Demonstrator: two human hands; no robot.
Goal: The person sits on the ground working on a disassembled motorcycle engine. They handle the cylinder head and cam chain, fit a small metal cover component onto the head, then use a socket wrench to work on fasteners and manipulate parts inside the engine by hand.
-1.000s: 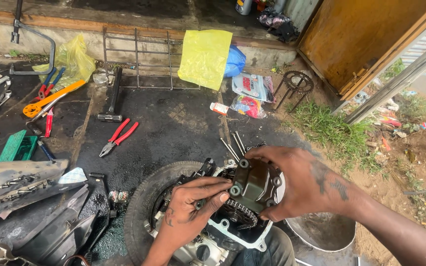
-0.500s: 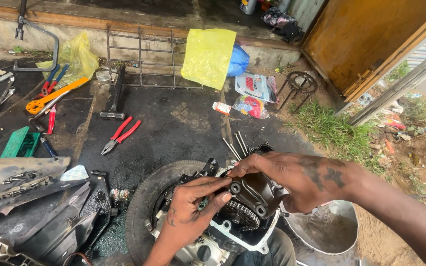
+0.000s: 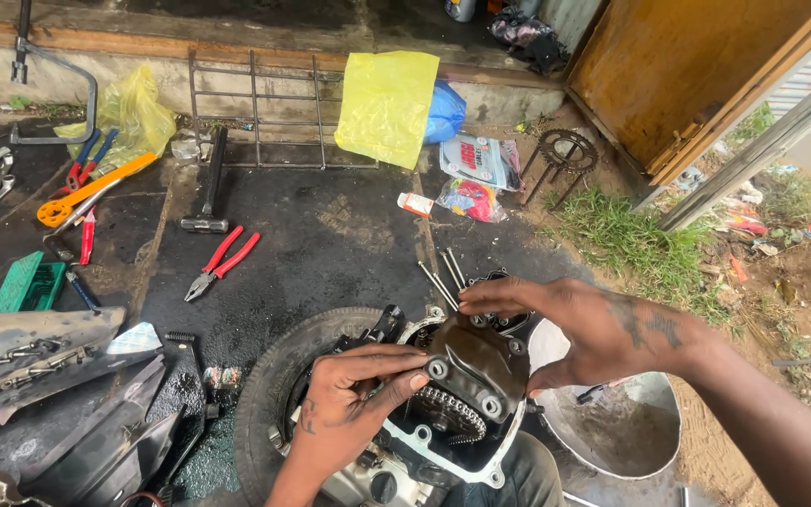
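A greasy engine block rests inside a black tyre. On top of it sits a dark metal cover with a toothed sprocket and chain showing below it. My left hand presses its fingers against the cover's left edge. My right hand grips the cover from the right, fingers over its top. Several long bolts lie on the ground just behind the engine.
Red pliers, a hammer, a green box and an orange tool lie on the oily ground to the left. A metal bowl stands at right. Yellow bags, a wire rack and a sprocket lie behind.
The dark cover has been brought down over the sprocket, now hiding more of it. My right hand has shifted right and my left fingers have moved onto the cover's edge.
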